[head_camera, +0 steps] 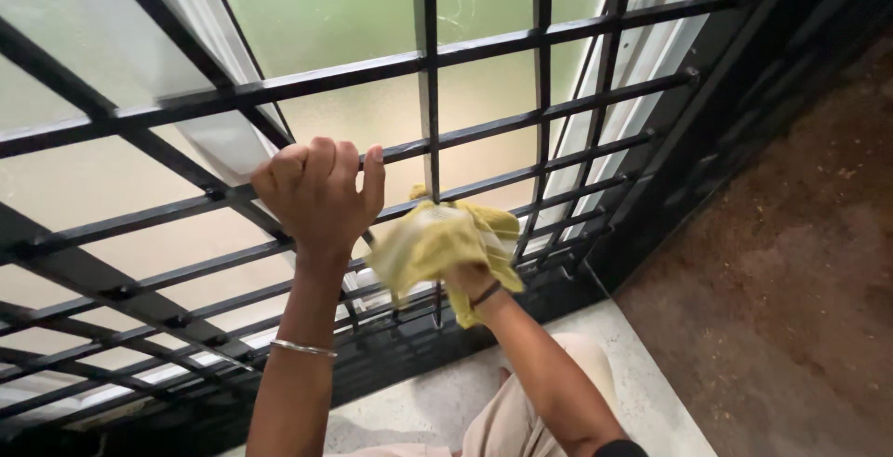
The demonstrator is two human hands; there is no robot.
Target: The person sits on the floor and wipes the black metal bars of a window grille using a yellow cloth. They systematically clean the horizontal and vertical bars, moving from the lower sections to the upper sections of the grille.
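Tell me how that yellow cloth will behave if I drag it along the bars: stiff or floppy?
The yellow cloth is probably floppy: it bunches in the right hand with a corner hanging. It looks light and thin. It may snag on the black window grille, since it is pressed against crossing bars.

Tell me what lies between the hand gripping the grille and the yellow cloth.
In the head view, only a short stretch of black window grille and frosted glass separates the left hand, closed on a horizontal bar, from the yellow cloth in the right hand.

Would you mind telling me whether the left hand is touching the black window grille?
Touching: the head view shows the left hand with its fingers curled over a horizontal bar of the black window grille.
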